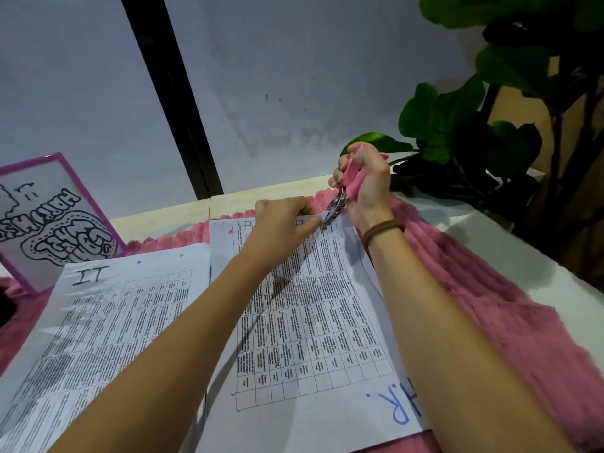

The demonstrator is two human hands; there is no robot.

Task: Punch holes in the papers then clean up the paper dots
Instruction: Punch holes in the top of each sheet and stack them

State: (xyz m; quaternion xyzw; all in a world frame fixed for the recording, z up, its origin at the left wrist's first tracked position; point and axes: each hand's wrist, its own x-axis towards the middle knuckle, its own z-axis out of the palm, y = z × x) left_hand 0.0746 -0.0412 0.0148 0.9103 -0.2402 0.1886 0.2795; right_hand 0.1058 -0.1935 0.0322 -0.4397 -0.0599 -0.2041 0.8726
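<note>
Our right hand point(369, 184) has its grip clenched round the pink handles of the hole punch point(353, 181), whose metal head sits over the far edge of the HR sheet point(310, 305). Our left hand point(281, 223) pinches that same edge just beside the head. That pinch is the nearest risk, we judge: the fingertips sit so close that a squeeze could nip them. The paper could also buckle there, so the hole lands crooked or too near the edge and tears out. Under the HR sheet lies a pink fuzzy cloth point(474, 289) spread on the table point(510, 237), so the sheet may slide when tugged. Any dots falling past its far edge would sink into the pile and be slow to gather. The IT sheet point(114, 322), close alongside the HR sheet's left edge, could be dragged by our left forearm passing over it. We cannot tell whether the punch has cut through, since our fingers hide part of its head. We see no loose dots anywhere, the print is too small to read, and our forearms cover parts of both sheets.
</note>
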